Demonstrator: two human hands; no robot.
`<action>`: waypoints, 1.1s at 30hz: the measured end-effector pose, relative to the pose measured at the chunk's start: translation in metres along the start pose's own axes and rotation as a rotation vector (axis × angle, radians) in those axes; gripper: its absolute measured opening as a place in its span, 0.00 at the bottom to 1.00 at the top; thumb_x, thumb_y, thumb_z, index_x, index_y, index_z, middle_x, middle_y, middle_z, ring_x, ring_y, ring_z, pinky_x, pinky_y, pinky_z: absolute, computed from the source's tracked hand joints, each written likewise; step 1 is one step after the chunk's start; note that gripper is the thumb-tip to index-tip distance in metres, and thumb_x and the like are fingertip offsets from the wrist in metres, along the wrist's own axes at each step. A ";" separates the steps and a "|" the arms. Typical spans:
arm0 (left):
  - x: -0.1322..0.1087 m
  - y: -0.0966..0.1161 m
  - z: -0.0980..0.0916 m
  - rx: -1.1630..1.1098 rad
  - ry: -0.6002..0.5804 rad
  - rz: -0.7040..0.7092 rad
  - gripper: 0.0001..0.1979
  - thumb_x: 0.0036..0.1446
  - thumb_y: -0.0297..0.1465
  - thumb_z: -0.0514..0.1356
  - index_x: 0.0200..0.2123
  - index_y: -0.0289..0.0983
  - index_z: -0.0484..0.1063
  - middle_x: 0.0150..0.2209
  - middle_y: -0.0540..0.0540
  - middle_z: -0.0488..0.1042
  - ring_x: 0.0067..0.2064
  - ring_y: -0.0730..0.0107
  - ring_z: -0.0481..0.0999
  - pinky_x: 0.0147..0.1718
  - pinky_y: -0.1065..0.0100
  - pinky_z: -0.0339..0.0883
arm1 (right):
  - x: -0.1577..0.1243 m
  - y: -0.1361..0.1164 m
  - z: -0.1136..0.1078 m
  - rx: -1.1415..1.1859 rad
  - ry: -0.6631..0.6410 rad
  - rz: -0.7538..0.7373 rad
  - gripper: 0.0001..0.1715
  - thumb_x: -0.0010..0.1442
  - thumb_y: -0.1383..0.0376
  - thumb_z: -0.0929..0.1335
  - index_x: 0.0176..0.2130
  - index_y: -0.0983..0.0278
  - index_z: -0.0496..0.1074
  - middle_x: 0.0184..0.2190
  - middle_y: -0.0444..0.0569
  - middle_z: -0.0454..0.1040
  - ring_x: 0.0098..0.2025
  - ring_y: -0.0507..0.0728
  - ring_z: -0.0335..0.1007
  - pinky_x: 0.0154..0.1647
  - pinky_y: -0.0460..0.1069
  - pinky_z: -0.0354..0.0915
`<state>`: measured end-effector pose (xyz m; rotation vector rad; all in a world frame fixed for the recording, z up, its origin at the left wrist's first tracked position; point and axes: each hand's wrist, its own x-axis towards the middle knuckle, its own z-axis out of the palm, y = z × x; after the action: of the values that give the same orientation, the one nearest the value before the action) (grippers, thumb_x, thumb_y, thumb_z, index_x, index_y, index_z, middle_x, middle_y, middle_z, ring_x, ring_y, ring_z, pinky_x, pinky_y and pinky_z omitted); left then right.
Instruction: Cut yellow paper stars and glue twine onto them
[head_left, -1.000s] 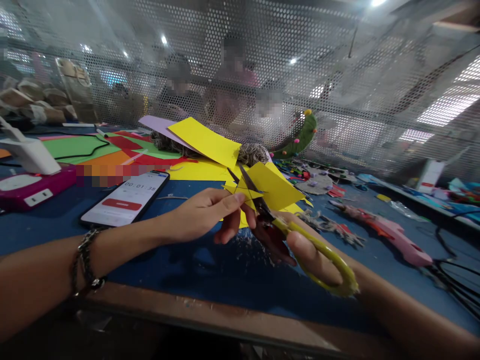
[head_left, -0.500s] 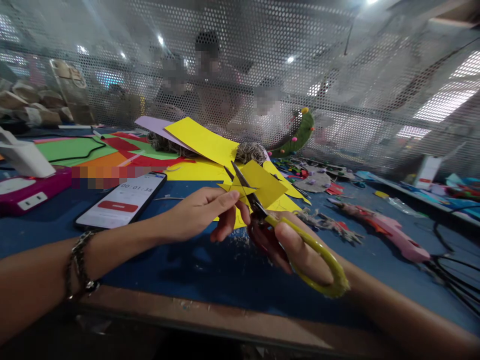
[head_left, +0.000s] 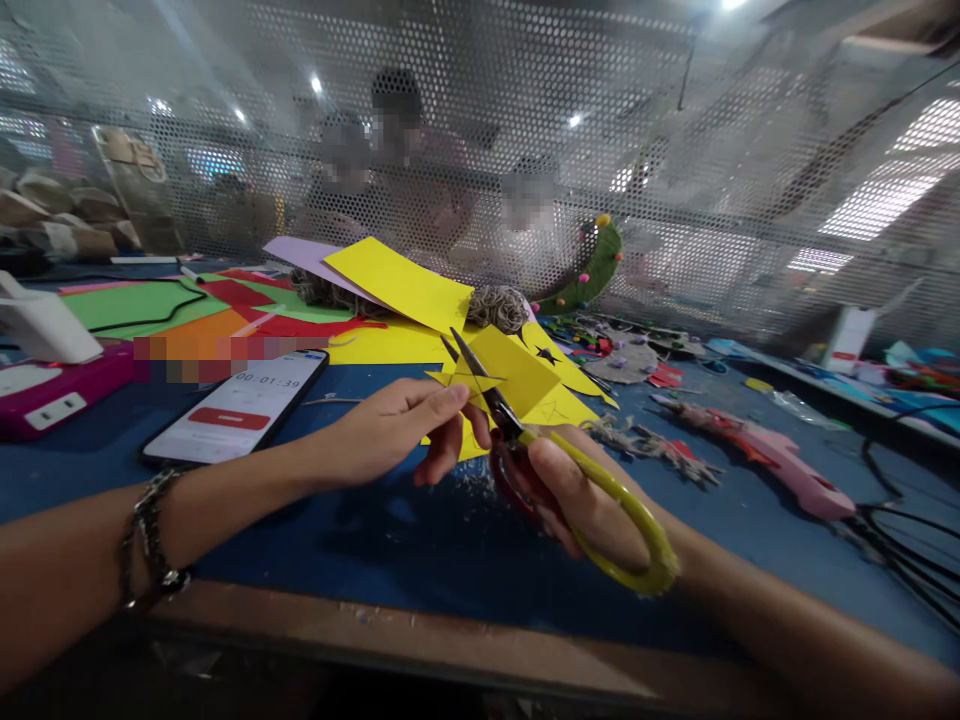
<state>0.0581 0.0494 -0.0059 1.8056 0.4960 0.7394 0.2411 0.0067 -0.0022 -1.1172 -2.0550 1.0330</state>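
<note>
My left hand pinches a small pointed piece of yellow paper marked with drawn lines. In my right hand is a pair of scissors with yellow-wrapped handles, the fingers through the loops. Its dark blades stand slightly apart at the yellow piece, pointing up and away from me. Behind the blades shows a squarish yellow paper; whether it is joined to the pinched piece I cannot tell. More yellow paper with pencil lines lies beneath on the blue table.
A phone showing a timer lies left, beside a magenta power strip with a white plug. To the right are a pink glue gun and cables. Coloured sheets and twine lie behind, before a perforated metal screen.
The whole view has shifted slightly. Both hands keep their grips, and the scissors have moved only a little against the paper. The phone's timer advanced by one second.
</note>
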 end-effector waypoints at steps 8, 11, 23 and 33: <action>0.004 -0.001 -0.002 0.039 0.019 -0.037 0.19 0.59 0.34 0.41 0.26 0.33 0.65 0.12 0.54 0.61 0.15 0.79 0.60 0.18 0.75 0.57 | 0.001 0.001 0.003 0.050 0.003 0.061 0.31 0.53 0.41 0.52 0.17 0.63 0.53 0.07 0.38 0.52 0.09 0.46 0.52 0.10 0.43 0.52; 0.003 -0.003 -0.001 0.086 0.035 -0.062 0.19 0.59 0.34 0.40 0.26 0.33 0.65 0.13 0.54 0.61 0.16 0.79 0.60 0.19 0.76 0.57 | 0.001 0.002 0.003 0.034 0.022 0.089 0.31 0.55 0.43 0.52 0.16 0.63 0.53 0.07 0.39 0.53 0.09 0.46 0.52 0.09 0.42 0.51; 0.004 -0.003 -0.001 0.282 0.054 -0.146 0.14 0.55 0.34 0.50 0.21 0.34 0.62 0.20 0.54 0.64 0.17 0.82 0.62 0.19 0.77 0.56 | 0.017 0.011 -0.013 0.066 0.222 0.146 0.31 0.49 0.39 0.55 0.16 0.62 0.53 0.05 0.37 0.51 0.07 0.46 0.48 0.08 0.43 0.49; 0.008 -0.008 -0.008 0.355 0.213 -0.163 0.17 0.59 0.36 0.42 0.24 0.35 0.62 0.16 0.54 0.63 0.21 0.76 0.64 0.26 0.73 0.58 | 0.021 0.014 -0.023 -0.087 0.226 0.136 0.20 0.52 0.52 0.62 0.21 0.63 0.55 0.11 0.37 0.56 0.13 0.46 0.53 0.13 0.42 0.51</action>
<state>0.0585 0.0627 -0.0098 1.9910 0.9539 0.7690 0.2544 0.0383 0.0004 -1.3689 -1.8801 0.8434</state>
